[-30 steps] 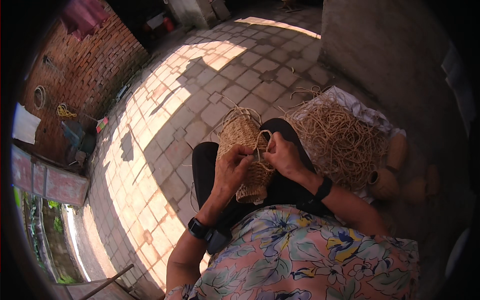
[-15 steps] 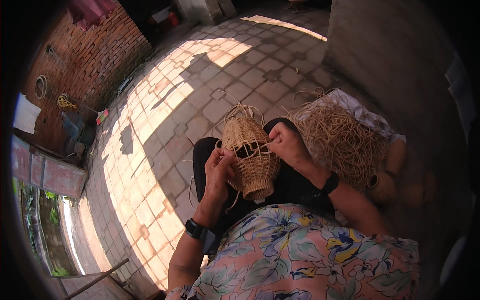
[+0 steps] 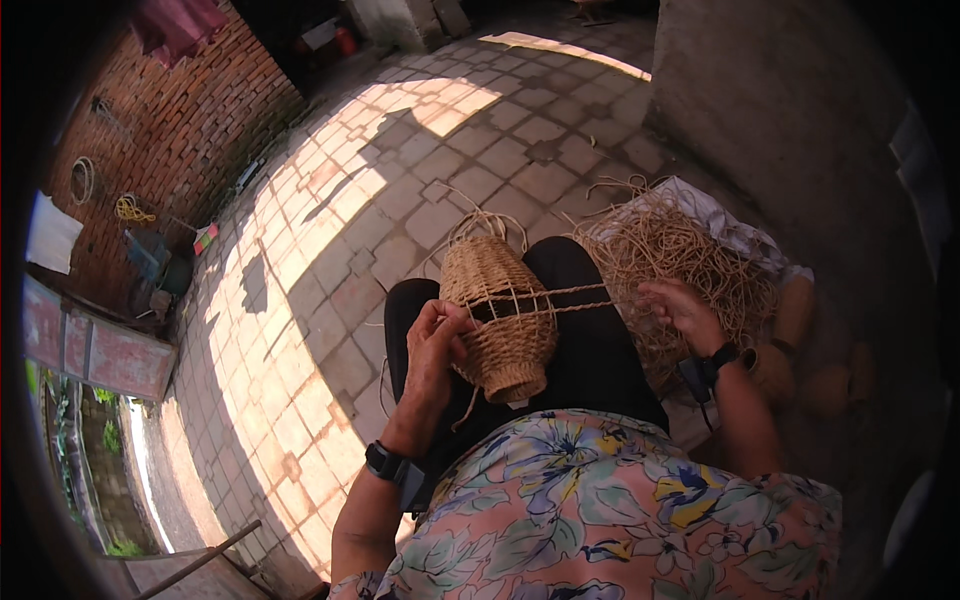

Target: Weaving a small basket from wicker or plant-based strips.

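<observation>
Basket (image 3: 515, 340) of woven tan cord lies on the person's lap (image 3: 605, 370), its narrow neck toward the shirt (image 3: 580, 490) and its far end near the knees. The left hand (image 3: 436, 338) is curled, fingers and thumb closed on the left edge of its middle gap. The nearly closed right hand (image 3: 683, 308) pinches a cord (image 3: 580, 290), two strands stretching from the gap. A rope pile (image 3: 690, 265) lies on a white sheet (image 3: 752, 240), whose far right edge shows.

Glaring sunlit paving (image 3: 285, 400), shadowed wall (image 3: 770, 130), fisheye distortion
</observation>
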A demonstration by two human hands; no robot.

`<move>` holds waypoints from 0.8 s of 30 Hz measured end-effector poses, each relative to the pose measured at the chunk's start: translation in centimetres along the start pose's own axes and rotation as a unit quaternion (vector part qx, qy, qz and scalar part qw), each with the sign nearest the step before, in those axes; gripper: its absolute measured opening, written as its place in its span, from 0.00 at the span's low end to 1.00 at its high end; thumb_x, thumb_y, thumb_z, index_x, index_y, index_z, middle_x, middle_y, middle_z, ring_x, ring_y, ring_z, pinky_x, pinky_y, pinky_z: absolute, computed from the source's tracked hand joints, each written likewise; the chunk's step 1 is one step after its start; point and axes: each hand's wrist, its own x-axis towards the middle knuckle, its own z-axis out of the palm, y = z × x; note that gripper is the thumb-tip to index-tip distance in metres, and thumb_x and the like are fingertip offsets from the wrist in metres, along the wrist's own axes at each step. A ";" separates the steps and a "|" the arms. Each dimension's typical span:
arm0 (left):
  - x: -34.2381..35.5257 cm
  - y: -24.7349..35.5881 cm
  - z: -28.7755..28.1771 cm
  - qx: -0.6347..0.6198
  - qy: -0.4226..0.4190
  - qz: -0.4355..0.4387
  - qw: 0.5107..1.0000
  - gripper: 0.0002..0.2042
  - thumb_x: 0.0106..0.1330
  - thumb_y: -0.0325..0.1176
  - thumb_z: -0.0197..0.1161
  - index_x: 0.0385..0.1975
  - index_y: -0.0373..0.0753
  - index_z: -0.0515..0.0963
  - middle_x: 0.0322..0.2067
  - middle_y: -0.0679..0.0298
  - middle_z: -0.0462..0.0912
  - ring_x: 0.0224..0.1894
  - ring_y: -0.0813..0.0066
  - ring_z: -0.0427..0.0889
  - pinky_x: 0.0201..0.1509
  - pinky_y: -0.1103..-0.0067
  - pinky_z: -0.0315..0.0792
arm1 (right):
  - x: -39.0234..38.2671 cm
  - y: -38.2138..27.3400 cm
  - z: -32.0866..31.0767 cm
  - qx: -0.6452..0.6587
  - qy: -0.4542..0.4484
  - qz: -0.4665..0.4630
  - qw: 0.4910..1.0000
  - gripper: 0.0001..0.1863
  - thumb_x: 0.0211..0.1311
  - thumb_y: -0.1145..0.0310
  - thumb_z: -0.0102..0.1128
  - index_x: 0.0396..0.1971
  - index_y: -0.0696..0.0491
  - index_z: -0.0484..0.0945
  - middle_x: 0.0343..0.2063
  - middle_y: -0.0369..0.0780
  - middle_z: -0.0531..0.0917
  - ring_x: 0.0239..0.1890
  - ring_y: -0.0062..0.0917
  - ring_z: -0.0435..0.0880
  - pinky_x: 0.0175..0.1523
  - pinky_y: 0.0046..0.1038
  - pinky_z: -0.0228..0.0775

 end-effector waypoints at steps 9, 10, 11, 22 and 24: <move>-0.2 3.2 3.2 0.376 -0.062 0.209 0.901 0.10 0.62 0.30 0.56 0.41 0.34 0.73 0.26 0.56 0.81 0.28 0.71 0.80 0.34 0.77 0.73 | 1.3 3.4 -3.2 0.317 -0.044 -0.157 0.934 0.09 0.65 0.66 0.51 0.42 0.53 0.73 0.31 0.37 0.80 0.18 0.10 0.66 0.20 0.13 0.57; 0.0 3.2 3.5 0.387 -0.079 0.212 0.894 0.10 0.62 0.30 0.56 0.41 0.34 0.73 0.27 0.55 0.81 0.28 0.70 0.80 0.34 0.77 0.73 | 1.2 3.6 -4.1 0.356 -0.045 -0.174 0.917 0.09 0.65 0.67 0.52 0.41 0.54 0.74 0.27 0.35 0.79 0.18 0.11 0.67 0.20 0.13 0.57; 0.3 3.1 3.6 0.397 -0.097 0.216 0.887 0.10 0.62 0.30 0.56 0.41 0.34 0.73 0.28 0.55 0.81 0.28 0.69 0.81 0.34 0.77 0.73 | 1.1 3.6 -5.2 0.356 -0.044 -0.176 0.917 0.09 0.65 0.67 0.52 0.41 0.54 0.74 0.27 0.35 0.79 0.18 0.11 0.67 0.20 0.13 0.57; 0.9 2.4 2.4 0.100 -0.112 -0.003 0.989 0.12 0.66 0.35 0.54 0.46 0.38 0.67 0.30 0.62 0.77 0.32 0.74 0.80 0.33 0.80 0.76 | -3.2 -0.8 0.5 0.031 0.037 -0.225 0.973 0.08 0.62 0.71 0.52 0.38 0.58 0.74 0.33 0.38 0.79 0.33 0.18 0.78 0.39 0.21 0.73; 0.3 1.6 1.7 0.027 -0.057 0.035 0.997 0.14 0.65 0.38 0.56 0.45 0.39 0.66 0.34 0.61 0.76 0.33 0.75 0.79 0.37 0.80 0.75 | -4.3 -2.8 3.5 -0.017 0.051 -0.256 0.965 0.08 0.63 0.70 0.53 0.37 0.57 0.75 0.33 0.37 0.79 0.32 0.16 0.78 0.37 0.19 0.72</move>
